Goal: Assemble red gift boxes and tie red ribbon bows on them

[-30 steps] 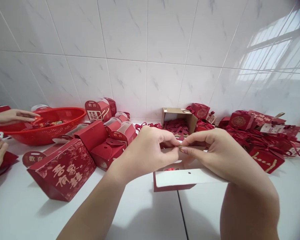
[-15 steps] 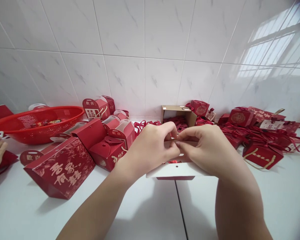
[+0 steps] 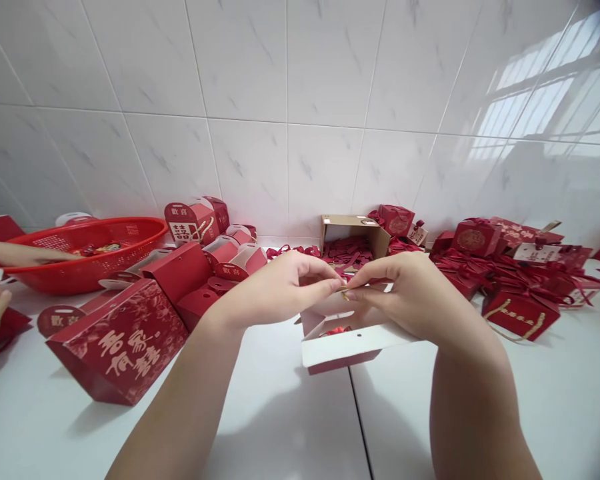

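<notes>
We have an open red gift box on the bench, in front of the cardboard carton and on our side of it. Its white-lined front flap, with a small hole in it, tilts out towards us, and some red contents show inside. Our left hand and right hand meet over the box's far side, in front of the carton. Each has thumb and forefinger pressed together, and between the meeting fingertips we pinch a small golden piece, too small and blurred for us to tell its shape.

The carton lies with its open side facing us, filled with dark red ribbon pieces; a few ribbon loops lie just left of it. Directly right of the carton stands a small red box, and farther right we see a heap of boxes and ribbons, with a gold-corded box at its near edge.

Left of the carton and nearer us stands a large box with gold characters, other red boxes behind it. Farthest left of the carton, a co-worker's hand reaches into a red perforated basin.
</notes>
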A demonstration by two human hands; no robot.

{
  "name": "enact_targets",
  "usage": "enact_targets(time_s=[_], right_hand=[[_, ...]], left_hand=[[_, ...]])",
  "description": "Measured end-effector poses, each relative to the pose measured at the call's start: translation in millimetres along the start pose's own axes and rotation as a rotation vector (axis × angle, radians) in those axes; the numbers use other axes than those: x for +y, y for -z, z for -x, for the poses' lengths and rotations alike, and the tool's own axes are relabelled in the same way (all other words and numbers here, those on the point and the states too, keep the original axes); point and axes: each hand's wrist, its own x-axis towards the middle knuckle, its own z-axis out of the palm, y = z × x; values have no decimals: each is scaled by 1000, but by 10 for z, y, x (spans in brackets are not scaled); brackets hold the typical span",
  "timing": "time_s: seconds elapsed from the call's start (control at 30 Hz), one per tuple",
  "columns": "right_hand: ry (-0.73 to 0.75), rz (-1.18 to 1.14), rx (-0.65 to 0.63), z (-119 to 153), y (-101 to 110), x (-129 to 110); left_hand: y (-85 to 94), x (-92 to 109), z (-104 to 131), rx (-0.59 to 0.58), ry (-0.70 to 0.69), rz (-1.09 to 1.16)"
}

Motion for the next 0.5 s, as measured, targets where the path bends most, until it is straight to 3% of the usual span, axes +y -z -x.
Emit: enact_targets(time_s=[0.33,0.5], right_hand=[[26,36,47,-9,-22,-47],[115,42,64,-5,-8,-20]], left_hand=[[27,-1,-27,-9,5,-23],[24,24,-25,-9,11,-61]])
